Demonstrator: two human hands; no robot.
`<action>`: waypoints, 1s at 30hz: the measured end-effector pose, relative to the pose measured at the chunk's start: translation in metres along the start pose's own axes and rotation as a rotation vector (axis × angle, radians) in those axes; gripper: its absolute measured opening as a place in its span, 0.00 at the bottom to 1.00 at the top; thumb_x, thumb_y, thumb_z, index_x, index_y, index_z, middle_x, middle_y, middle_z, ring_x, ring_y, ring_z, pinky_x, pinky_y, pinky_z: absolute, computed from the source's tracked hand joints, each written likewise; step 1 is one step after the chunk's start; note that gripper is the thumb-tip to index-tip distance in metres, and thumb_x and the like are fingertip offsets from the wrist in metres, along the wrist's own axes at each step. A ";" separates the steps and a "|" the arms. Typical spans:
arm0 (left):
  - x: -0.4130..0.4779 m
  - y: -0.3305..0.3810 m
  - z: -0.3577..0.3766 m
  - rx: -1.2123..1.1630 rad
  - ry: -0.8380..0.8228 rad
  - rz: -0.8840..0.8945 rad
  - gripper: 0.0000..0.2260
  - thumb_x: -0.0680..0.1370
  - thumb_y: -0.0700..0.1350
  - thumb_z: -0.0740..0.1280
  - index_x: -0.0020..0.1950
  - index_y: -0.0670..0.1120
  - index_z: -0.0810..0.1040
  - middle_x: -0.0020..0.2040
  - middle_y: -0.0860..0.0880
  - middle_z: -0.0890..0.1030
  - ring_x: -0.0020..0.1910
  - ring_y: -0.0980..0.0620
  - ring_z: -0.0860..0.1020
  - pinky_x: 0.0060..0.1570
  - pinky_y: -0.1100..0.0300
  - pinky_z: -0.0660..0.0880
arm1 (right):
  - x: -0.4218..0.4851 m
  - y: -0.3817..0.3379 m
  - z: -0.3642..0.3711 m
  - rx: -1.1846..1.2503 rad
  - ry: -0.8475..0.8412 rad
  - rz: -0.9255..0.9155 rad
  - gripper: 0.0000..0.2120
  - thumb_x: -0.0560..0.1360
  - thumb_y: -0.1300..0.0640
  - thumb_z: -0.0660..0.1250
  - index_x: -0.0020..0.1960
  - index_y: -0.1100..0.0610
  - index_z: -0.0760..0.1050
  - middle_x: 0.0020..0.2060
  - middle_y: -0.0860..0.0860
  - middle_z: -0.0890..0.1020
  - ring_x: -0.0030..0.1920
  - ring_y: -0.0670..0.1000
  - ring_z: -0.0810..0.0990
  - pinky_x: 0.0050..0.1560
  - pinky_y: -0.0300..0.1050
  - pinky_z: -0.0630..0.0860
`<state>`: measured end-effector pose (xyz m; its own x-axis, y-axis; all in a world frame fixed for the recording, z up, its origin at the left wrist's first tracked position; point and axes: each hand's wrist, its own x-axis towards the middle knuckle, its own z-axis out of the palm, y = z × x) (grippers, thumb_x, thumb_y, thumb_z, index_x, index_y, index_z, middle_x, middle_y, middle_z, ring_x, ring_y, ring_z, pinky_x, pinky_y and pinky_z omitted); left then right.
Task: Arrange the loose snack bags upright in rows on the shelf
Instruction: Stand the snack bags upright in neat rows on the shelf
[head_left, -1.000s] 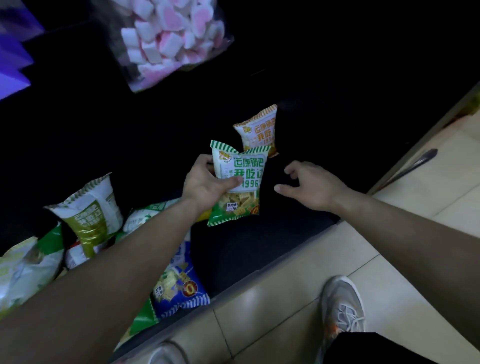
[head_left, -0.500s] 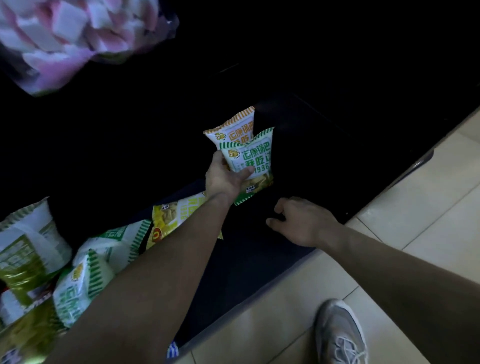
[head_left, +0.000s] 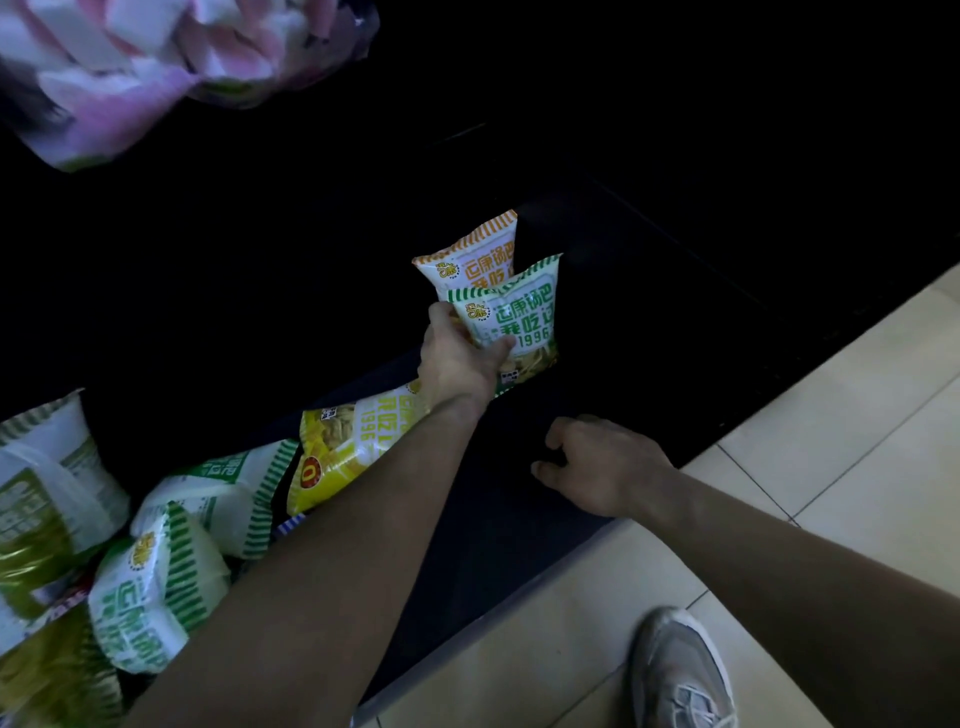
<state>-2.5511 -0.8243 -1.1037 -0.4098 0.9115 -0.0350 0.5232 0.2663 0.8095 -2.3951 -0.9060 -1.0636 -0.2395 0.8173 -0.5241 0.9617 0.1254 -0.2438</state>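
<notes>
Left hand (head_left: 460, 358): fingers clamped on the green snack bag (head_left: 514, 319), thumb across its front.
Green snack bag: upright, just in front of the orange snack bag (head_left: 475, 252).
Right hand (head_left: 602, 467): fingers loosely curled, holding nothing, resting on the dark shelf (head_left: 483, 540).
Loose bags (head_left: 208, 499): heaped left of the left forearm.

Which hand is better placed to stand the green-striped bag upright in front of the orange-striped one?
The left hand. It already grips the green-striped bag right in front of the orange-striped bag. The right hand holds nothing and rests lower on the dark shelf.
</notes>
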 end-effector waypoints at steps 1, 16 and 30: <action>0.002 -0.001 0.000 -0.001 -0.011 -0.002 0.28 0.68 0.54 0.79 0.59 0.52 0.67 0.54 0.52 0.79 0.51 0.49 0.80 0.45 0.55 0.76 | -0.001 -0.001 0.001 -0.006 -0.006 -0.002 0.25 0.79 0.37 0.60 0.69 0.51 0.69 0.62 0.52 0.75 0.62 0.54 0.74 0.58 0.49 0.74; -0.084 0.005 -0.247 0.719 -0.414 0.156 0.33 0.74 0.61 0.71 0.74 0.48 0.68 0.70 0.46 0.73 0.67 0.47 0.73 0.63 0.56 0.71 | -0.063 -0.074 -0.087 -0.101 0.187 -0.179 0.20 0.77 0.40 0.63 0.62 0.53 0.74 0.58 0.54 0.76 0.55 0.55 0.76 0.53 0.51 0.77; -0.112 -0.064 -0.326 0.718 -0.358 0.111 0.31 0.76 0.61 0.67 0.76 0.53 0.63 0.74 0.49 0.67 0.68 0.46 0.71 0.64 0.52 0.71 | 0.006 -0.146 0.014 0.080 0.104 0.051 0.32 0.81 0.37 0.56 0.74 0.60 0.61 0.66 0.60 0.72 0.61 0.62 0.76 0.50 0.53 0.76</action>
<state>-2.7822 -1.0455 -0.9600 -0.1269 0.9570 -0.2610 0.9486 0.1940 0.2502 -2.5384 -0.9270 -1.0426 -0.1718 0.8758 -0.4510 0.9574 0.0406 -0.2857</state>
